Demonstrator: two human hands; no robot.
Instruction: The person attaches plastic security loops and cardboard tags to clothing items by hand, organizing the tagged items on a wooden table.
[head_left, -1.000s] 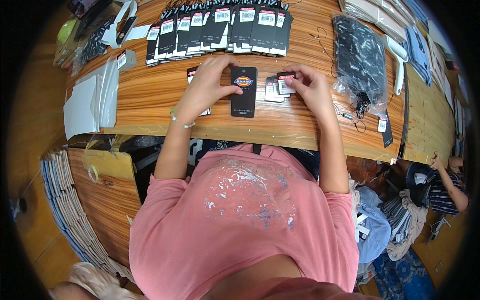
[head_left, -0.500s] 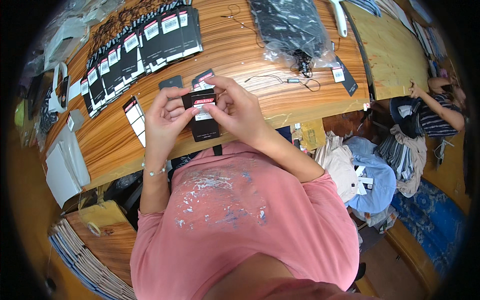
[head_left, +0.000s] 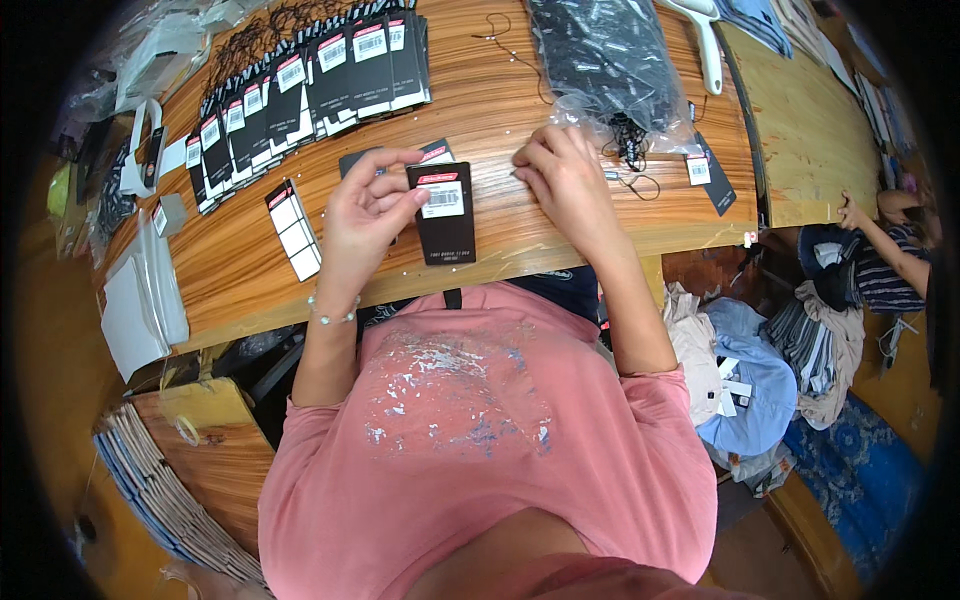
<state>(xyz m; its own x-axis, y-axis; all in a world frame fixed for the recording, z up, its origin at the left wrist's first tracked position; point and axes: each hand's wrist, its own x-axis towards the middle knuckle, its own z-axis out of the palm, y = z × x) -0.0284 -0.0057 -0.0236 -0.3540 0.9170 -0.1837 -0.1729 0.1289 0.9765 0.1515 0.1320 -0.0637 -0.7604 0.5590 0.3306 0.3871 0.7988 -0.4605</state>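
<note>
A black hang tag (head_left: 447, 235) with a red strip and a white barcode sticker stands nearly upright in front of me. My left hand (head_left: 378, 205) pinches its left edge between thumb and fingers. To the right, my right hand (head_left: 572, 185) is down on the table, thumb and fingertips together over the end of a thin black cord (head_left: 645, 190); the cord's loop shows past the hand, and the grip itself is partly hidden. Behind the held tag lie another stickered tag (head_left: 437, 150) and a dark tag partly covered by my left hand.
Overlapping rows of stickered black tags with cords (head_left: 310, 85) fill the far left. A plastic bag of black cords (head_left: 605, 60) lies at the far right, near a single tag (head_left: 715, 180). A sticker strip (head_left: 293, 230) rests left. A co-worker's arm (head_left: 885, 240) shows at right.
My right hand has let go of the hang tag and moved right, onto the cord on the table. The left hand still holds the tag. The whole view has shifted slightly.
</note>
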